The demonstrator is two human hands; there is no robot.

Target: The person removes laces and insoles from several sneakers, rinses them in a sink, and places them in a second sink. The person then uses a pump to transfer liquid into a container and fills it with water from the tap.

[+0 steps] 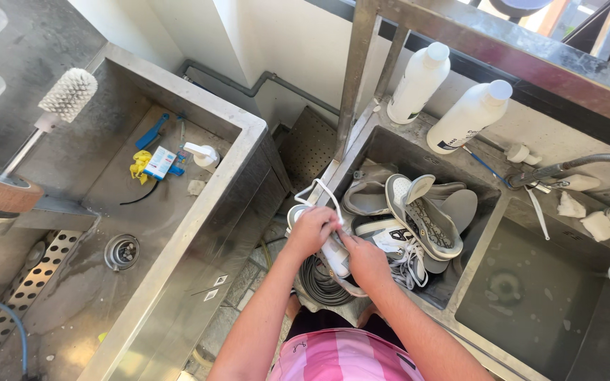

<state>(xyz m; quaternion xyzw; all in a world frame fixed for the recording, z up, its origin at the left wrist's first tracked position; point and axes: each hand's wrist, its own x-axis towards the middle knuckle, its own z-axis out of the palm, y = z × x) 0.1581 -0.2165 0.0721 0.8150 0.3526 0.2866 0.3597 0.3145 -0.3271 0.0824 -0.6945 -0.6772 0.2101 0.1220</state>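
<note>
Far left, a white bottle brush (69, 94) stands over the wide steel sink (178, 233); a white pump bottle (202, 154) lies in its far end. Centre, left hand (311, 231) curled shut on the white lace (319, 190) looping off a white sneaker (333, 254), forearm rising from near edge. Right hand (366, 259) just beside it, fingers closed on the sneaker's upper, wrist bent inward. Sneaker sits at near-left edge of the shoe-filled basin (383, 144). Far right, two white bottles (446, 99) on the ledge.
</note>
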